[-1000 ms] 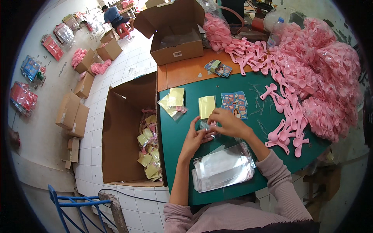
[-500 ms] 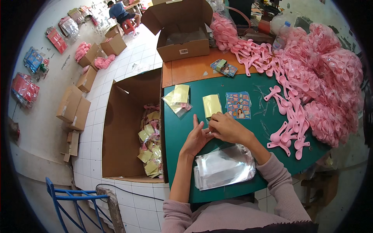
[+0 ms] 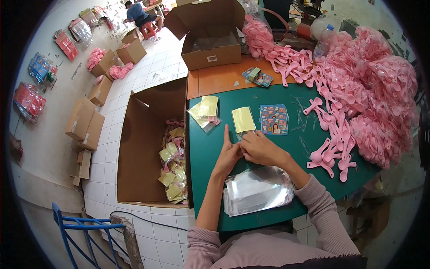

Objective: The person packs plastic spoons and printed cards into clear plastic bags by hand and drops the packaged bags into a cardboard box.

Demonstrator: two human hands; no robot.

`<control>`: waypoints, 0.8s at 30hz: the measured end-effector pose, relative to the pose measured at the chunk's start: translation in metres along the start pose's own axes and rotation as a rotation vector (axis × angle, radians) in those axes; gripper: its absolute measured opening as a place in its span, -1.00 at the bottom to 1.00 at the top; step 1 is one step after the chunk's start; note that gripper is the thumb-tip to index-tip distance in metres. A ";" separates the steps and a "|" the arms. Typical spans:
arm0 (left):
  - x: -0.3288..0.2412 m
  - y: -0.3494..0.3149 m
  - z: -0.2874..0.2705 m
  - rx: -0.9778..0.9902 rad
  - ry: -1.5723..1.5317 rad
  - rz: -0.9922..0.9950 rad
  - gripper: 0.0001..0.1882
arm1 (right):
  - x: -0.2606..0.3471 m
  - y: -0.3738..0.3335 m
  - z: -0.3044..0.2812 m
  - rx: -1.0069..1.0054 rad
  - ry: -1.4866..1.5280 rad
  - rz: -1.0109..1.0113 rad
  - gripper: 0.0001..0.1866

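L hand (image 3: 228, 157): thumb shifted nearer R hand (image 3: 263, 148), by yellow-card pkt (image 3: 243, 119); can't tell grips; printed blue cards (image 3: 273, 117) nr.

A packing workshop, with heaped pink spoons (image 3: 316, 156), stacked clear bags (image 3: 257, 190) and a big cardboard carton (image 3: 141, 166).

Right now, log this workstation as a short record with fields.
Work surface: green table
Left hand: index finger extended, beside the right hand; grip unclear
Right hand: fingers curled at the lower end of a clear packet
In packet: yellow card
Right of packet: blue printed cards
Nearest the person: stacked clear bags
Table's right side: pink spoons
Left of table: open brown carton, packets inside
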State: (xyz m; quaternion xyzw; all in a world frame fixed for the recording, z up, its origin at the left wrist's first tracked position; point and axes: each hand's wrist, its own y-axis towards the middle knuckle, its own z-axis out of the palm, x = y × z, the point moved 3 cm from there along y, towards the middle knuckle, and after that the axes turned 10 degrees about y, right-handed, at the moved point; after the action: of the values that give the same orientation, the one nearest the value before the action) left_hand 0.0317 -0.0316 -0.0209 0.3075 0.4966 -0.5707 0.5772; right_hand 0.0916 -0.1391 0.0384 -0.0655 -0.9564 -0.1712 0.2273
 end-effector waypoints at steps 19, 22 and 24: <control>-0.015 0.000 0.018 0.119 0.062 0.022 -0.68 | -0.094 -0.079 -0.108 -0.368 -0.173 0.406 -0.63; -0.015 -0.002 0.013 0.103 0.085 0.016 -0.68 | -0.052 -0.042 -0.057 -0.186 0.227 0.310 -0.57; -0.018 -0.002 0.015 0.121 0.092 0.027 -0.66 | -0.046 -0.034 -0.034 -0.152 0.314 0.307 -0.54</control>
State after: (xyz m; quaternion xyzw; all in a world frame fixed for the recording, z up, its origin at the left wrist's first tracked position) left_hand 0.0354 -0.0392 0.0006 0.3743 0.4830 -0.5769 0.5419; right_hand 0.1391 -0.1848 0.0357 -0.1996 -0.8726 -0.2144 0.3909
